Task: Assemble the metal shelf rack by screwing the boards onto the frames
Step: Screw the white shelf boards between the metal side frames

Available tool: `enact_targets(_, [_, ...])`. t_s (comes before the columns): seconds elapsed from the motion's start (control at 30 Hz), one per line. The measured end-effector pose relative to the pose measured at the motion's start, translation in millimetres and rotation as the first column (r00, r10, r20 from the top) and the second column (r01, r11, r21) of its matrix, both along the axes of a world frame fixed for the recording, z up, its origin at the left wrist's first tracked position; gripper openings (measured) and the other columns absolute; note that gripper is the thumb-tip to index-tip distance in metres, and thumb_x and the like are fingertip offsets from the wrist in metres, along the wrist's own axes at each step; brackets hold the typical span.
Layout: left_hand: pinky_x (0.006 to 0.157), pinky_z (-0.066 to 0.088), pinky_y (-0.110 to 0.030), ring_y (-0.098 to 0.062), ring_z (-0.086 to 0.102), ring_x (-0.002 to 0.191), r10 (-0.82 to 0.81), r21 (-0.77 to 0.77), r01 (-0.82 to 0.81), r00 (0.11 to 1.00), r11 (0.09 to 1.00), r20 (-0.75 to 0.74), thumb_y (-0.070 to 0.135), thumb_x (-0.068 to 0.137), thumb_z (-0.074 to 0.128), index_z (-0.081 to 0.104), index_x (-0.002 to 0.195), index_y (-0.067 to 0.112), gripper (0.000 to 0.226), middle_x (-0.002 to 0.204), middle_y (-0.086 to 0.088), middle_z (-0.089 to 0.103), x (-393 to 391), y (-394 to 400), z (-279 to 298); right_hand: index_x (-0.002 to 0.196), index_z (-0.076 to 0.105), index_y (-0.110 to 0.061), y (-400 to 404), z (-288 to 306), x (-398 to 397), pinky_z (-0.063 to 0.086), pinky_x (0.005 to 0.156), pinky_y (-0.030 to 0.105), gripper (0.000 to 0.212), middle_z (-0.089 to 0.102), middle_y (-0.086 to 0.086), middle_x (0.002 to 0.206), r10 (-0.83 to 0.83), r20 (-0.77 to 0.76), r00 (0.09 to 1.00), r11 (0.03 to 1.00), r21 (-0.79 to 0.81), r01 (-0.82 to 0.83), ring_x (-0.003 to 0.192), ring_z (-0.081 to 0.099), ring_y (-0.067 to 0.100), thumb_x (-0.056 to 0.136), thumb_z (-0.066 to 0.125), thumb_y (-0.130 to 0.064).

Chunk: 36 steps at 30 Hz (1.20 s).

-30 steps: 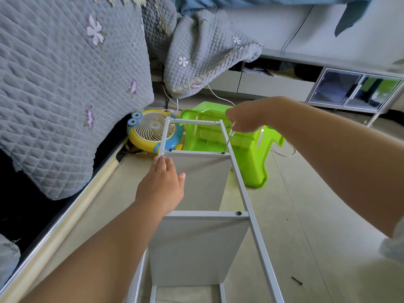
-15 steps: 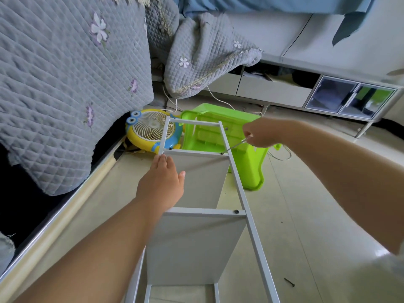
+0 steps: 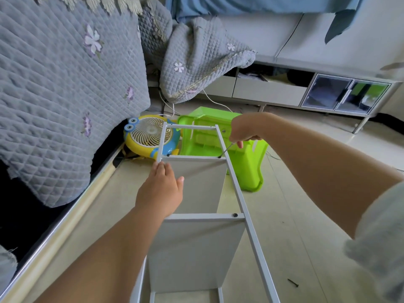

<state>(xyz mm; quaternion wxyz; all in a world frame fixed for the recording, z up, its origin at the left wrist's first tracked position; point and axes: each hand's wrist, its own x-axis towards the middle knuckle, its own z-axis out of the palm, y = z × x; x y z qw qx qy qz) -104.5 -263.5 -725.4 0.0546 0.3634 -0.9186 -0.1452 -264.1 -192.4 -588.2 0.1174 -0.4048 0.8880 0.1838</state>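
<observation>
The white metal shelf rack frame point(image 3: 244, 206) lies on the floor, with two grey boards standing in it, the far board point(image 3: 203, 184) and the near board point(image 3: 192, 254). My left hand point(image 3: 160, 189) rests on the far board near its top left corner, fingers straight. My right hand point(image 3: 242, 132) pinches a thin metal tool point(image 3: 225, 150) whose tip sits in the screw at the far board's right end point(image 3: 219, 157). Two other black screws show, one on the left rail point(image 3: 168, 155) and one at the near board's top right point(image 3: 235, 215).
A loose black screw point(image 3: 293, 282) lies on the floor at the lower right. A green plastic stool point(image 3: 247, 162) lies behind the frame, beside a yellow and blue cartoon fan point(image 3: 148, 134). A bed with a grey quilt point(image 3: 61, 88) runs along the left. A low cabinet point(image 3: 328, 95) stands at the back.
My right hand has swung round the screw, from above it out to the right and back closer, the tool's tip staying in the screw. My left hand stays on the board.
</observation>
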Motion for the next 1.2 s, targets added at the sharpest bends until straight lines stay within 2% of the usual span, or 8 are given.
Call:
enact_targets(0.13, [0.113, 0.016, -0.031, -0.019, 0.003, 0.144, 0.006, -0.009, -0.006, 1.0, 1.0, -0.028, 0.032, 0.1, 0.026, 0.014, 0.144, -0.001, 0.056, 0.154, -0.01, 0.013, 0.3, -1.2, -2.6, 0.104, 0.057, -0.003, 7.3, -15.6, -2.5, 0.041, 0.072, 0.026, 0.029, 0.055, 0.011, 0.096, 0.175, -0.186, 0.967, 0.984, 0.06, -0.167, 0.086, 0.047, 0.025, 0.095, 0.041, -0.026])
enact_targets(0.27, [0.112, 0.02, -0.033, -0.019, 0.004, 0.144, 0.01, 0.008, -0.01, 0.999, 1.0, -0.036, 0.033, 0.1, 0.027, 0.016, 0.143, -0.001, 0.056, 0.153, -0.01, 0.016, 0.3, -1.7, -4.0, 0.061, 0.034, -0.014, 3.2, -16.1, 3.2, 0.036, 0.059, 0.028, 0.033, 0.04, 0.001, 0.066, 0.312, -0.285, 0.906, 0.949, 0.059, -0.309, 0.077, 0.044, 0.024, 0.092, 0.045, -0.016])
enact_targets(0.4, [0.113, 0.017, -0.032, -0.019, 0.005, 0.144, 0.001, 0.021, 0.0, 0.998, 1.0, -0.057, 0.032, 0.1, 0.027, 0.016, 0.143, -0.001, 0.056, 0.153, -0.011, 0.017, -2.0, -1.1, -2.9, 0.082, 0.062, 0.0, -13.7, -16.5, 3.5, 0.044, 0.069, 0.031, 0.021, 0.049, 0.005, 0.066, 0.259, -0.221, 0.94, 0.965, 0.014, -0.263, 0.071, 0.048, 0.023, 0.091, 0.048, -0.012])
enact_targets(0.53, [0.114, 0.008, -0.028, -0.022, 0.005, 0.144, -0.006, 0.025, 0.007, 0.998, 1.0, -0.069, 0.03, 0.101, 0.026, 0.011, 0.145, -0.003, 0.057, 0.153, -0.015, 0.014, -0.9, 1.4, 1.0, 0.06, 0.05, -0.006, -30.8, -7.9, 13.8, 0.036, 0.033, 0.014, 0.033, 0.049, -0.001, 0.041, 0.111, -0.093, 0.989, 0.992, 0.063, -0.105, 0.043, 0.042, 0.01, 0.092, 0.044, -0.004])
enact_targets(0.63, [0.114, 0.008, -0.028, -0.023, 0.006, 0.144, 0.016, 0.032, -0.014, 0.997, 0.999, -0.075, 0.03, 0.101, 0.026, 0.009, 0.145, -0.005, 0.058, 0.153, -0.016, 0.013, 2.2, 2.7, 2.8, 0.06, 0.049, -0.006, -33.2, -5.4, 15.1, 0.032, 0.028, 0.01, 0.034, 0.046, -0.004, 0.028, 0.104, -0.131, 0.986, 0.99, 0.112, -0.09, 0.028, 0.047, 0.003, 0.093, 0.043, -0.005])
enact_targets(0.7, [0.114, 0.009, -0.028, -0.024, 0.007, 0.143, 0.038, 0.043, -0.034, 0.996, 0.998, -0.087, 0.028, 0.101, 0.026, 0.009, 0.145, -0.005, 0.058, 0.153, -0.017, 0.013, 3.2, 3.0, 2.5, 0.069, 0.06, -0.003, -30.8, -5.1, 17.5, 0.045, 0.051, 0.017, 0.027, 0.063, 0.007, 0.055, 0.2, -0.208, 0.958, 0.98, 0.045, -0.194, 0.064, 0.064, 0.014, 0.091, 0.046, -0.011])
enact_targets(0.8, [0.112, 0.018, -0.029, -0.024, 0.012, 0.142, 0.094, 0.089, -0.083, 0.987, 0.993, -0.127, 0.021, 0.1, 0.03, 0.01, 0.145, -0.002, 0.055, 0.153, -0.014, 0.014, 2.6, 3.7, 1.6, 0.107, 0.064, -0.01, -29.7, -14.0, 21.9, 0.045, 0.081, 0.029, 0.027, 0.061, 0.011, 0.109, 0.345, -0.319, 0.883, 0.914, -0.099, -0.393, 0.107, 0.055, 0.03, 0.093, 0.046, -0.025])
enact_targets(1.2, [0.111, 0.023, -0.029, -0.019, 0.013, 0.142, 0.173, 0.168, -0.142, 0.967, 0.976, -0.189, 0.015, 0.099, 0.029, 0.011, 0.146, -0.002, 0.053, 0.154, -0.008, 0.01, 3.9, 3.6, -1.5, 0.112, 0.063, -0.018, -55.2, -36.3, 40.5, 0.046, 0.074, 0.032, 0.027, 0.056, 0.007, 0.107, 0.513, -0.349, 0.784, 0.813, -0.094, -0.574, 0.104, 0.054, 0.029, 0.095, 0.042, -0.023])
